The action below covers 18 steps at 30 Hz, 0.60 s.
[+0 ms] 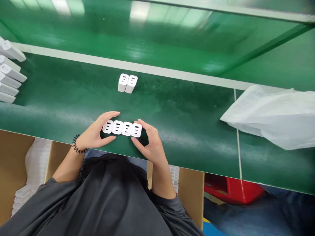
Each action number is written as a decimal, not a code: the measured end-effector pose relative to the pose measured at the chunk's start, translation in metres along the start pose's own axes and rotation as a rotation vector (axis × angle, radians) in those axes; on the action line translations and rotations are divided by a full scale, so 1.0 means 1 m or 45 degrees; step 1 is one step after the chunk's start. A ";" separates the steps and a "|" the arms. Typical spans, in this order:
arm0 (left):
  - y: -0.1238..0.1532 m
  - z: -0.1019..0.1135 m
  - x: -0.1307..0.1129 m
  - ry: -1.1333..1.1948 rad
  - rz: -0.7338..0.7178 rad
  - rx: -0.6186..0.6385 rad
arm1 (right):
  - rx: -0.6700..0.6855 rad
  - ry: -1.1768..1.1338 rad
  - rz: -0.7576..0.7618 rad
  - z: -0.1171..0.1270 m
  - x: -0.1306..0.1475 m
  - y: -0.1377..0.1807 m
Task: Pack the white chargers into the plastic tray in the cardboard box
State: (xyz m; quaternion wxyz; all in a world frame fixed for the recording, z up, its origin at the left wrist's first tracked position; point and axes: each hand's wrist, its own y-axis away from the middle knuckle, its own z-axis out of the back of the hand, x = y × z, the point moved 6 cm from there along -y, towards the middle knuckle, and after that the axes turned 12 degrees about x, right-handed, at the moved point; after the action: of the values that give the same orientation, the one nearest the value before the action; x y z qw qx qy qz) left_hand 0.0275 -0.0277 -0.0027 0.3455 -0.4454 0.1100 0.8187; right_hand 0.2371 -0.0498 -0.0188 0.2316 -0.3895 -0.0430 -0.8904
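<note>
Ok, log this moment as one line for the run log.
left hand: grips left end of four-charger row | right hand: grips its right end | green belt: two more chargers behind | white bag right

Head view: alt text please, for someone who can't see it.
The left hand and right hand grip the ends of a row of four white chargers on a green table. A pair of chargers stands farther back, a stack of chargers lies at the left edge, and a white bag lies at the right.
</note>
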 end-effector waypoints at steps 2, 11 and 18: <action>0.002 0.000 0.001 0.064 0.014 0.027 | 0.000 0.010 0.006 0.000 0.000 0.000; 0.006 0.000 0.009 0.191 0.107 0.016 | -0.014 0.039 0.021 -0.002 -0.002 0.001; 0.005 0.002 0.009 0.192 0.160 -0.018 | 0.002 0.037 0.007 -0.003 -0.002 0.001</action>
State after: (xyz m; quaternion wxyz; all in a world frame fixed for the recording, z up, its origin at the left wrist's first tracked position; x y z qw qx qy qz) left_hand 0.0197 -0.0258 -0.0097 0.2811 -0.5003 0.1575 0.8037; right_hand 0.2369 -0.0507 -0.0225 0.2349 -0.3765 -0.0392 -0.8953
